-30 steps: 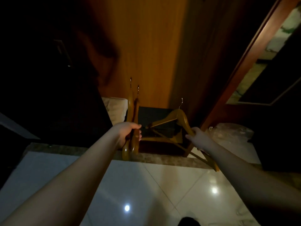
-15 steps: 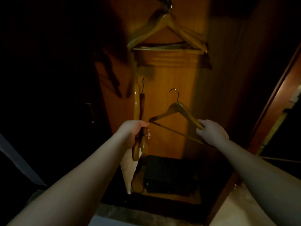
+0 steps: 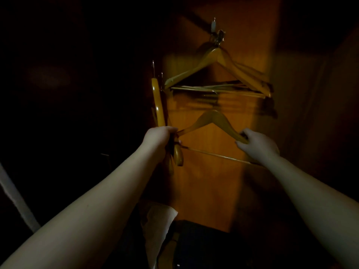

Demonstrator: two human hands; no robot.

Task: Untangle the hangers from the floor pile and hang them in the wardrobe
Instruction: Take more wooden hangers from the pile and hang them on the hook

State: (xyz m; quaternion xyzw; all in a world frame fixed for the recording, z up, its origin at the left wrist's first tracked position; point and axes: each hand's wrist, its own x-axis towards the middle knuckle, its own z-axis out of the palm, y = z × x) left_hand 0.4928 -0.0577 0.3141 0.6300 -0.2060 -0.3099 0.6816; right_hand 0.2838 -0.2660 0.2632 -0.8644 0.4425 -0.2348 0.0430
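Left hand (image 3: 159,139): closed round upright hangers (image 3: 158,105). Right hand (image 3: 256,145): gripping front hanger (image 3: 213,121) by its shoulder. Raised since a second ago, now just below hung hangers (image 3: 217,61) in wardrobe (image 3: 204,191); hooking on likely next.

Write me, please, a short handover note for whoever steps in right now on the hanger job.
Left hand: grips upright wooden hangers edge-on, hooks up; their count is unclear.
Right hand: holds the right shoulder of a flat hanger, raised in front of the wardrobe back panel.
Done: a bunch of hung hangers sits on the hook above.
Left: hang the flat hanger, then the upright ones. The floor pile is out of view.
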